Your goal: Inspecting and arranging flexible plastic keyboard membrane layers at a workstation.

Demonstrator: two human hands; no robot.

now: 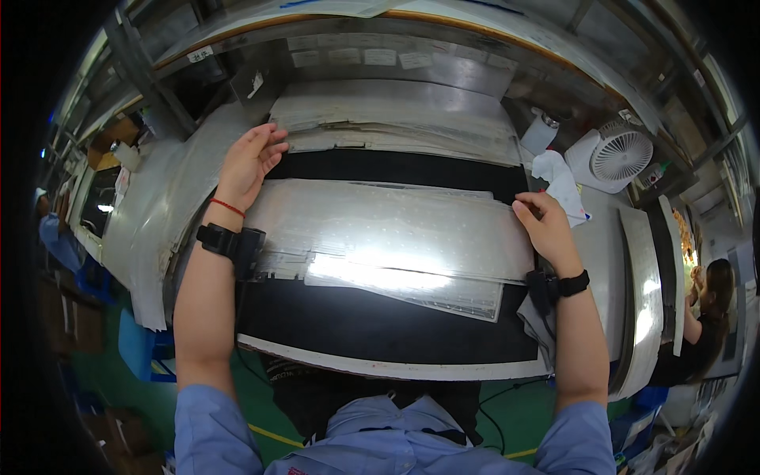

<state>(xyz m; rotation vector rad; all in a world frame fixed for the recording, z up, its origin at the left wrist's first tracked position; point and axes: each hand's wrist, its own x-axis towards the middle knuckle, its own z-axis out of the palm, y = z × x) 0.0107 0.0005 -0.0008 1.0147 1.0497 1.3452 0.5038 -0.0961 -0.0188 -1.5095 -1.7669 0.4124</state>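
Note:
A stack of clear, shiny plastic sheets (380, 218) lies across a black mat (372, 323) in front of me, its front sheets slightly askew. My left hand (252, 165) hovers by the left end of a second stack of sheets (404, 119) farther back. Its fingers are loosely bent and apart, with nothing seen in them. Beside the right end of the nearer stack is my right hand (550, 229), thumb and forefinger a little apart; whether they touch the sheets I cannot tell. Both wrists wear black straps with small devices.
A white fan (620, 154), a white bottle (540, 133) and a crumpled white cloth (559, 176) stand or lie at the right. More sheets (146, 229) hang over the left table edge. A shelf (443, 17) spans the back. Another person (707, 317) sits far right.

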